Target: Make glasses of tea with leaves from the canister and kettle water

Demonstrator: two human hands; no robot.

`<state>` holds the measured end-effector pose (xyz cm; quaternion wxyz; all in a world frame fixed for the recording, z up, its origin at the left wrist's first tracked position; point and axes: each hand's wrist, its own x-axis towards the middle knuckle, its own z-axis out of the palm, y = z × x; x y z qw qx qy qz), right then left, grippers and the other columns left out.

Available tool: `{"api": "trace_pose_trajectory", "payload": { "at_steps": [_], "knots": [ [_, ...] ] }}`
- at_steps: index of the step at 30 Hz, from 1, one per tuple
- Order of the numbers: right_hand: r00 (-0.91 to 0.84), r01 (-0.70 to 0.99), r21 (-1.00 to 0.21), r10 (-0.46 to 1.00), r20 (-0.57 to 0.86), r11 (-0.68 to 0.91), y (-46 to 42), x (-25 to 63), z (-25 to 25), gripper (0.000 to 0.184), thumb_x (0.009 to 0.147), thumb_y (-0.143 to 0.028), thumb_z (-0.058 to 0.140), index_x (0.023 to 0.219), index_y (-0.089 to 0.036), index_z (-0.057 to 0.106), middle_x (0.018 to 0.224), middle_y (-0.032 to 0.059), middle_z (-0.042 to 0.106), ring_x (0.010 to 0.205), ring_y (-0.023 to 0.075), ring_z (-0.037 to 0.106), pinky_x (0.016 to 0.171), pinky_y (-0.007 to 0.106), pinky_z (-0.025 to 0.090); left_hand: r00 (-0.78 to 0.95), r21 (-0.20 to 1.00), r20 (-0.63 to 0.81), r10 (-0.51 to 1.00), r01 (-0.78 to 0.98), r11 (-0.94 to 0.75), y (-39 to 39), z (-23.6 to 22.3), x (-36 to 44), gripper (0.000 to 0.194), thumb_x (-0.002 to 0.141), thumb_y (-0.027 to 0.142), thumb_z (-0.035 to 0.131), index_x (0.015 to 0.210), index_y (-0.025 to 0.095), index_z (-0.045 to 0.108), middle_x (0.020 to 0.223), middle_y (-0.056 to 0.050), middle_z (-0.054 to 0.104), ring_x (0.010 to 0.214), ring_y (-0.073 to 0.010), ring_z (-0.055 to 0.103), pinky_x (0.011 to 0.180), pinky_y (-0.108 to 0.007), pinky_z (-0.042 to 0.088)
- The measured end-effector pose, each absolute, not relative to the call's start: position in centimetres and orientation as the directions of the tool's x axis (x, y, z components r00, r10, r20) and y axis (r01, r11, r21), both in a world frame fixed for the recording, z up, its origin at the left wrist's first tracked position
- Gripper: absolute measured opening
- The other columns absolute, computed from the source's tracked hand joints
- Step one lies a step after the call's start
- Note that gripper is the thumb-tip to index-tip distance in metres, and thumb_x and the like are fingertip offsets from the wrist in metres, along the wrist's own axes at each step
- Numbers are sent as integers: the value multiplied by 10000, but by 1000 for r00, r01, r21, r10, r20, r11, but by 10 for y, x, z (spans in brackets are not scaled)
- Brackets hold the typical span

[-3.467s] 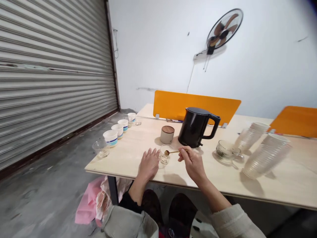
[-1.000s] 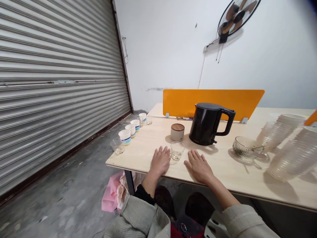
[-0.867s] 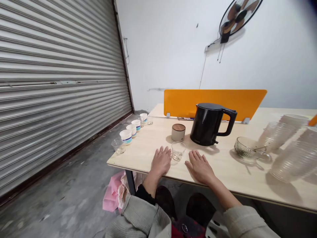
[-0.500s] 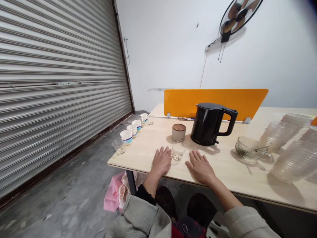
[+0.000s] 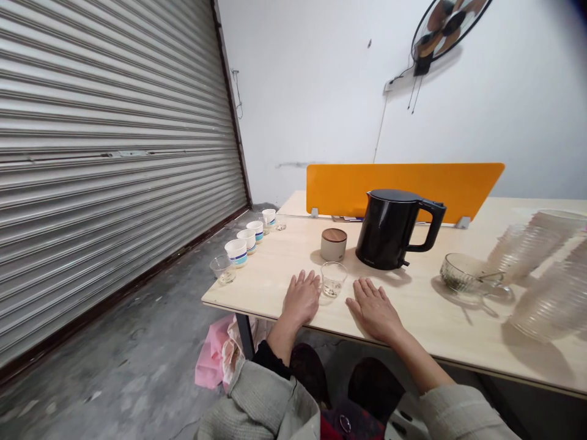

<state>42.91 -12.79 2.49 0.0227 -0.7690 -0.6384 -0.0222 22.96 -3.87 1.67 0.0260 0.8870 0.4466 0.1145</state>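
My left hand (image 5: 301, 299) lies flat on the wooden table (image 5: 284, 256), palm down and holding nothing. Just to its right stands a clear plastic cup (image 5: 333, 281) with small dark bits at the bottom. On the other side of that cup my right hand (image 5: 375, 308) also rests flat, fingers stretched out. Behind the cup sits a grey canister (image 5: 334, 249) with a wooden lid. A black electric kettle (image 5: 387, 232) stands behind my right hand, its handle turned to the right.
White paper cups (image 5: 236, 252) and clear cups (image 5: 223, 269) line the table's left edge. On the right are a glass bowl (image 5: 458, 273) with dark contents and a spoon, and stacks of clear cups (image 5: 550, 299). An orange divider (image 5: 403, 177) stands behind the kettle.
The view has shifted slightly, so everything appears a little further right. Both hands stay flat in place beside the clear cup.
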Motion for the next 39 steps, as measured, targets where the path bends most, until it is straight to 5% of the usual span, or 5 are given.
{"api": "trace_pose_trajectory", "payload": {
  "at_steps": [39],
  "knots": [
    [171, 984, 34, 982, 80, -174, -126, 431, 22, 695, 1016, -474, 255, 1575, -68, 334, 1667, 139, 256, 1558, 286, 167, 1246, 510, 159, 569, 190, 181, 802, 780, -596, -40, 20, 230, 553, 1045, 395, 225, 1547, 242, 400, 1658, -15, 328, 1547, -295, 235, 1264, -521, 204]
  ]
}}
